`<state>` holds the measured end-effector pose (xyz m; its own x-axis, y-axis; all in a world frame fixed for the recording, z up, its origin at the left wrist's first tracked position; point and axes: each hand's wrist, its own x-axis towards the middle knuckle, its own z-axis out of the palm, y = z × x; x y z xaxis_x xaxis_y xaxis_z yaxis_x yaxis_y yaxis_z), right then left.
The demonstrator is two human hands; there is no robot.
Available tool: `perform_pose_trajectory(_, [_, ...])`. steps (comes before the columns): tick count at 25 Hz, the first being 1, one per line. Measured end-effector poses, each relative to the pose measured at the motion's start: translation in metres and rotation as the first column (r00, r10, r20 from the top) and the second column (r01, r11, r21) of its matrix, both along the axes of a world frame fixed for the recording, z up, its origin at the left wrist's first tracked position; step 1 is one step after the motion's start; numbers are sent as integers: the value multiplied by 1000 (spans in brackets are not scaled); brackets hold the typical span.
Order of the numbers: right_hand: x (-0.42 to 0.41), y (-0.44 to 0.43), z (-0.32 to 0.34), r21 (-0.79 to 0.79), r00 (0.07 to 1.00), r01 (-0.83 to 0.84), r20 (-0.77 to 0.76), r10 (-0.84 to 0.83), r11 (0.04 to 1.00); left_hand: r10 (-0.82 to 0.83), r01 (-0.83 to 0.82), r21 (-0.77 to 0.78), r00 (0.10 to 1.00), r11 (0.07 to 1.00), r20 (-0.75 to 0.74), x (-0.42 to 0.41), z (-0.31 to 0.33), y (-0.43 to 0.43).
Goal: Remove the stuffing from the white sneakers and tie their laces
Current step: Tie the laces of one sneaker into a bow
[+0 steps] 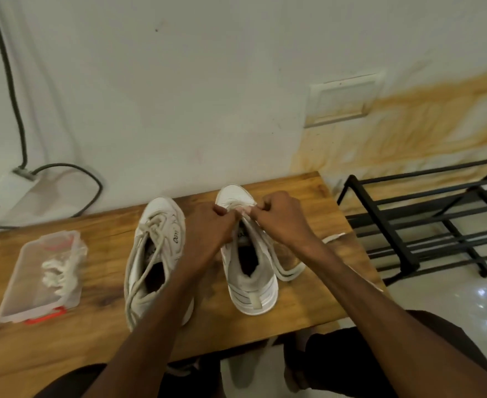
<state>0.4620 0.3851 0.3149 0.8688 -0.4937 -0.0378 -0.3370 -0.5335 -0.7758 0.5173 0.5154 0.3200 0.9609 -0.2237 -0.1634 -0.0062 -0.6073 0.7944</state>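
Both hands, left (pixel 212 225) and right (pixel 276 218), pinched the right sneaker's (pixel 251 271) lace (pixel 289 272). Uneven pulling risked a loose knot.

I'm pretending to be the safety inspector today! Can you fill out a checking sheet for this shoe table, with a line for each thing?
Surface: wooden table, against a white wall.
Job's things: left sneaker, laces loose, opening looks empty; right sneaker, laces being worked near the toe, loose lace ends trailing to its right.
Clutter: clear plastic container holding crumpled white material, with orange clips.
Grippers: left hand and right hand both pinching the right sneaker's lace.
Cables: dark cable running down the wall to a white adapter.
Surroundings: black metal rack on the right; orange-brown stain on the wall.
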Motion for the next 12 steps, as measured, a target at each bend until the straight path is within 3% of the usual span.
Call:
perform_pose_trajectory(2, [0, 0, 7, 110, 1000, -12, -21, 14, 994, 51, -92, -183, 975, 979, -215, -1, 7, 5])
perform_pose_trajectory(5, [-3, -2, 22, 317, 999, -48, 37, 38, 947, 53, -128, -232, 951, 964, -306, 0, 14, 1])
perform_pose_trajectory(8, [-12, -11, 45, 599, 966, -235, 59, 251, 766, -25, -124, -372, 928, 920, -371, -3, 27, 3])
perform_pose_trajectory(10, [-18, -21, 51, 675, 908, -283, -40, 416, 682, -202, -21, -525, 909, 851, -364, -1, 36, 17])
perform_pose_trajectory(11, [-20, -27, 50, 645, 881, -279, -124, 457, 712, -293, 87, -520, 899, 849, -327, 1, 40, 28])
perform_pose_trajectory(12, [-21, -32, 46, 529, 858, -289, -227, 461, 798, -359, 239, -395, 895, 887, -265, 5, 43, 41])
